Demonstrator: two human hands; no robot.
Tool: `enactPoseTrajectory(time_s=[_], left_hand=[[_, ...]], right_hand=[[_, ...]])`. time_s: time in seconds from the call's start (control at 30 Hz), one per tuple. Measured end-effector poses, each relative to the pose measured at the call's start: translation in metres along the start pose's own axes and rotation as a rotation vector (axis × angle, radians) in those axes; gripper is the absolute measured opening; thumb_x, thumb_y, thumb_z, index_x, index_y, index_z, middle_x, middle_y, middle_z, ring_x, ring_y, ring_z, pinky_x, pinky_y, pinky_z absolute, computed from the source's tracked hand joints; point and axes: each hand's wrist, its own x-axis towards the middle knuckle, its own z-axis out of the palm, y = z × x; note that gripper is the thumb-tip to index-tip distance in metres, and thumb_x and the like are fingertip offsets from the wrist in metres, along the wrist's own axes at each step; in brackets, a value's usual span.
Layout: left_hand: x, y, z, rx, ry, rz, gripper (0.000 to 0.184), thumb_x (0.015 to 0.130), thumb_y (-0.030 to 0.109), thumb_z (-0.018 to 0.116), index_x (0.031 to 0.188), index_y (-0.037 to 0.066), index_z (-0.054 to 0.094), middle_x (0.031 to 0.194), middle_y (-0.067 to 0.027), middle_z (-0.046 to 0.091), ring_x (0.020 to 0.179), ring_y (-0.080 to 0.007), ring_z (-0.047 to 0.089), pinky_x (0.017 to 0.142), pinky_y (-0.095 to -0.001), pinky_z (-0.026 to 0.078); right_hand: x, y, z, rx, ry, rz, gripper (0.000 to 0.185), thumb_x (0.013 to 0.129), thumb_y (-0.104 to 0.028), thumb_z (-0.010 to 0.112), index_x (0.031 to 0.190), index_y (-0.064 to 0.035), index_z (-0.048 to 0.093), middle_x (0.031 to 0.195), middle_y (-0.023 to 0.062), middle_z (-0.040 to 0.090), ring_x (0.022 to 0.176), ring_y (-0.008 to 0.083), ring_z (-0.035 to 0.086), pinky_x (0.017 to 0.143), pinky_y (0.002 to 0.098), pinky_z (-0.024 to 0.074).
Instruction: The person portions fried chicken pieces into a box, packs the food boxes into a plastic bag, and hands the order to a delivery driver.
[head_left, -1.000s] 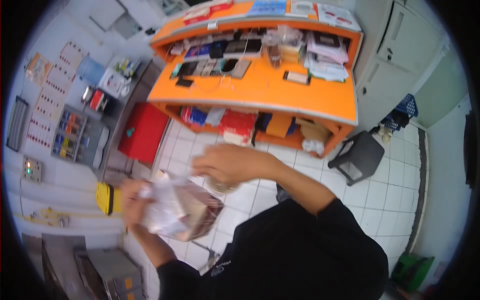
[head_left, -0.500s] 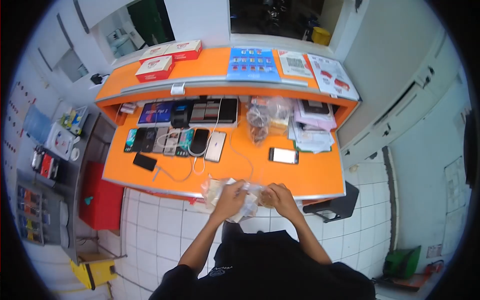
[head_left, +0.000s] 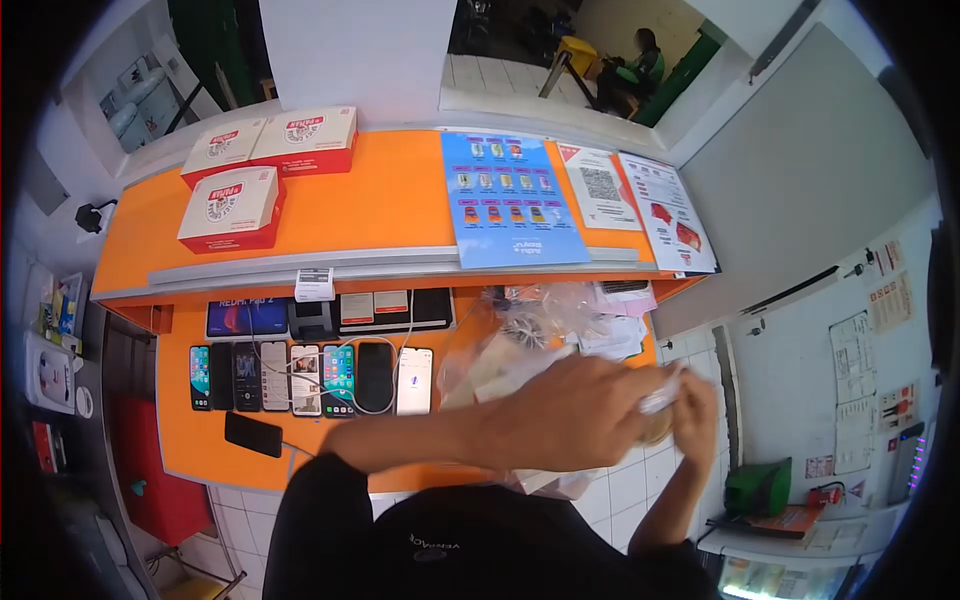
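Observation:
Raised close to the camera, my left hand (head_left: 585,410) is closed, its fingers at the gathered top of a transparent plastic bag (head_left: 660,398). My right hand (head_left: 697,415) pinches the same bag from the right and is smeared by motion. Below the fingers, partly hidden, something round and brownish (head_left: 655,430) shows in the bag. Behind and under my left hand spreads a larger transparent plastic bag (head_left: 460,375) with cream-coloured contents. Whether my left hand also holds this bag, I cannot tell.
Several phones (head_left: 305,380) with white cables line the orange counter (head_left: 190,450), with a black phone (head_left: 254,434) in front. Red-and-white boxes (head_left: 232,205) and a blue price sheet (head_left: 510,200) occupy the upper shelf. Outside sits a person (head_left: 640,70) in green.
Both hands have moved up and to the right with the bag, nearer the camera. The view has shifted closer to the counter. The larger bag now shows behind my left hand.

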Motion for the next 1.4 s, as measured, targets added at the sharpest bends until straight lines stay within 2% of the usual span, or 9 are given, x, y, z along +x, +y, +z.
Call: enactPoseTrajectory(time_s=[0.13, 0.3, 0.37, 0.6, 0.9, 1.07, 1.17, 1.33, 1.4], left_hand=[[0.063, 0.016, -0.070, 0.140, 0.050, 0.217, 0.015, 0.079, 0.007, 0.057, 0.087, -0.006, 0.061, 0.064, -0.0232, 0.060, 0.058, -0.0394, 0.062, 0.056, -0.0450, 0.049], [0.135, -0.002, -0.143, 0.267, 0.122, 0.262, 0.022, 0.074, 0.010, 0.057, 0.065, -0.010, 0.059, 0.064, -0.0312, 0.059, 0.068, -0.0461, 0.065, 0.067, -0.0471, 0.054], [0.160, -0.033, -0.165, 0.396, 0.248, 0.378, 0.020, 0.082, 0.013, 0.054, 0.078, -0.005, 0.060, 0.067, -0.0241, 0.057, 0.059, -0.0383, 0.058, 0.058, -0.0410, 0.046], [0.215, -0.145, -0.204, 0.393, 0.392, 0.205, 0.022, 0.084, 0.017, 0.056, 0.080, -0.004, 0.060, 0.062, -0.0146, 0.055, 0.056, -0.0180, 0.049, 0.057, -0.0357, 0.041], [0.234, -0.201, -0.222, 0.435, 0.444, 0.120, 0.020, 0.083, 0.018, 0.063, 0.090, -0.001, 0.063, 0.077, -0.0118, 0.066, 0.069, -0.0178, 0.058, 0.068, -0.0316, 0.046], [0.194, -0.197, -0.210, 0.668, 0.388, 0.123, 0.047, 0.083, 0.027, 0.070, 0.123, 0.006, 0.058, 0.121, -0.0185, 0.061, 0.114, -0.0365, 0.058, 0.097, -0.0403, 0.046], [0.148, -0.179, -0.190, 0.821, 0.601, 0.206, 0.049, 0.083, 0.027, 0.070, 0.125, 0.006, 0.058, 0.123, -0.0187, 0.060, 0.114, -0.0365, 0.058, 0.096, -0.0403, 0.046], [-0.001, -0.125, -0.085, 0.459, 0.941, 0.222, 0.028, 0.078, 0.015, 0.075, 0.102, 0.005, 0.064, 0.097, -0.0103, 0.065, 0.090, -0.0298, 0.062, 0.081, -0.0406, 0.050], [-0.072, -0.143, -0.034, 0.552, 0.806, 0.235, 0.017, 0.076, 0.011, 0.075, 0.091, 0.006, 0.067, 0.083, -0.0058, 0.064, 0.083, -0.0249, 0.062, 0.076, -0.0376, 0.048]], right_hand=[[0.088, -0.038, -0.016, -0.115, 0.207, -0.324, 0.017, 0.097, -0.007, 0.051, 0.093, 0.0038, 0.063, 0.080, 0.0059, 0.062, 0.066, 0.0103, 0.056, 0.059, 0.0249, 0.0435], [0.201, -0.045, 0.007, 0.130, 0.278, -0.329, 0.020, 0.101, -0.013, 0.049, 0.093, 0.0003, 0.061, 0.072, 0.0000, 0.053, 0.064, 0.0068, 0.046, 0.058, 0.0238, 0.0370], [0.245, -0.030, 0.020, 0.192, 0.224, -0.338, 0.023, 0.103, -0.017, 0.049, 0.089, -0.0008, 0.059, 0.071, -0.0016, 0.050, 0.064, 0.0061, 0.044, 0.059, 0.0233, 0.0363], [0.350, 0.021, 0.058, 0.227, 0.111, -0.265, 0.027, 0.102, -0.021, 0.051, 0.084, -0.0020, 0.057, 0.067, -0.0020, 0.046, 0.063, 0.0069, 0.043, 0.057, 0.0243, 0.0354], [0.401, 0.073, 0.079, 0.195, 0.114, -0.148, 0.028, 0.101, -0.023, 0.054, 0.086, -0.0009, 0.060, 0.063, -0.0019, 0.047, 0.059, 0.0086, 0.042, 0.056, 0.0267, 0.0363], [0.387, 0.097, 0.087, 0.147, 0.137, -0.230, 0.027, 0.101, -0.025, 0.053, 0.094, 0.0000, 0.063, 0.074, 0.0041, 0.061, 0.072, 0.0118, 0.056, 0.071, 0.0273, 0.0446], [0.381, 0.101, 0.085, 0.029, 0.171, -0.337, 0.030, 0.098, -0.028, 0.057, 0.100, 0.0012, 0.065, 0.090, 0.0114, 0.069, 0.086, 0.0195, 0.064, 0.080, 0.0327, 0.0487], [0.369, 0.104, 0.089, -0.167, 0.291, -0.306, 0.060, 0.086, -0.046, 0.069, 0.120, 0.0027, 0.062, 0.120, 0.0210, 0.063, 0.116, 0.0311, 0.058, 0.100, 0.0370, 0.0421], [0.365, 0.109, 0.088, -0.231, 0.267, -0.205, 0.073, 0.082, -0.056, 0.069, 0.126, 0.0014, 0.060, 0.129, 0.0226, 0.059, 0.122, 0.0324, 0.055, 0.104, 0.0382, 0.0395]])
